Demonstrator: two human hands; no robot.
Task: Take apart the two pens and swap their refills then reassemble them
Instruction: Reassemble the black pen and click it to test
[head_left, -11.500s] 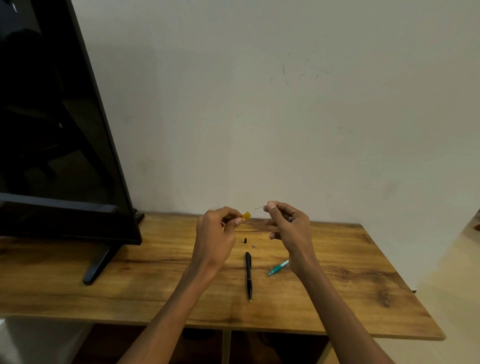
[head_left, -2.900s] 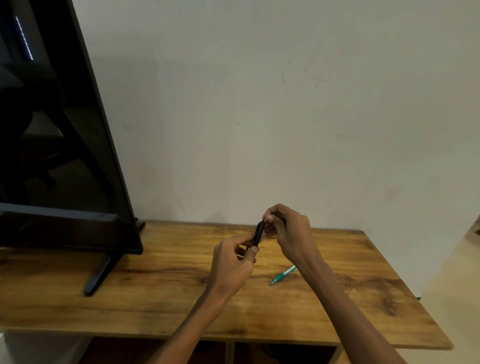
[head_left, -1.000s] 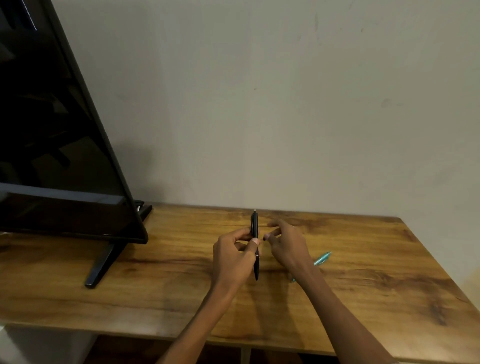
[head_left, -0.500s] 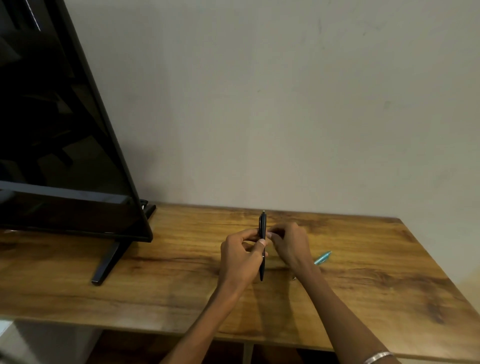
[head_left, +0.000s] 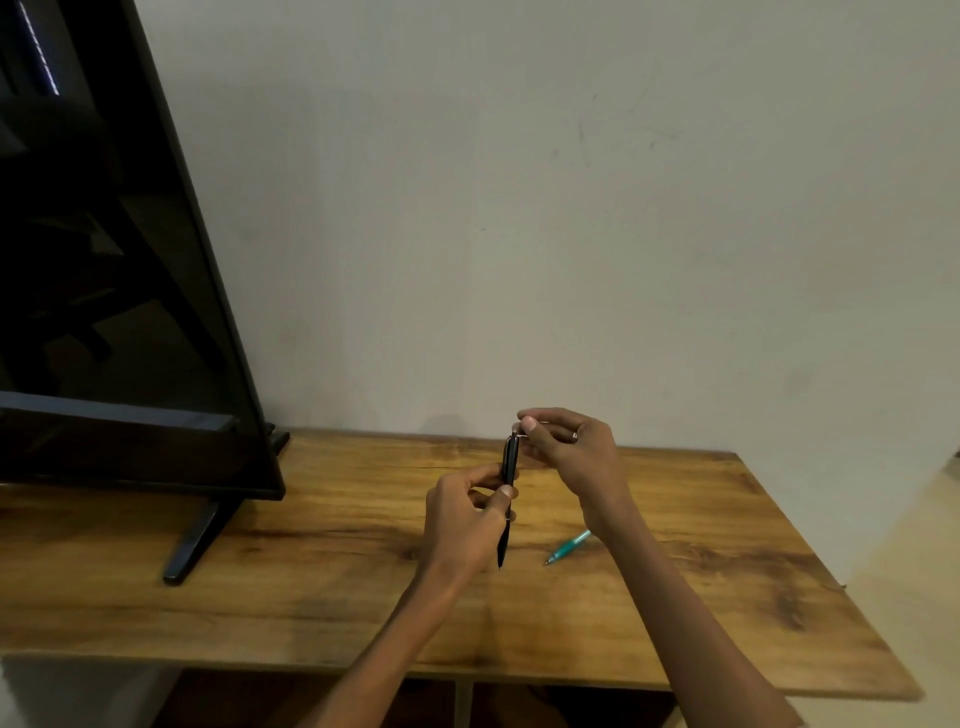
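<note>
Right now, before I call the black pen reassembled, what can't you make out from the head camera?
- Black pen top end: the right hand pinches it; the part there is too small to identify.
- Black pen middle: covered by the left hand, so no joint shows.
- Teal pen rear: cut off behind the right forearm.
- Which refill sits inside either pen: not visible.

No readable text or labels anywhere (pens too small to tell).

A dark screen (head_left: 104, 312) stands on the left of the wooden bench (head_left: 337, 597), its black foot (head_left: 192, 540) resting on the top. A plain pale wall (head_left: 519, 208) rises behind.
</note>
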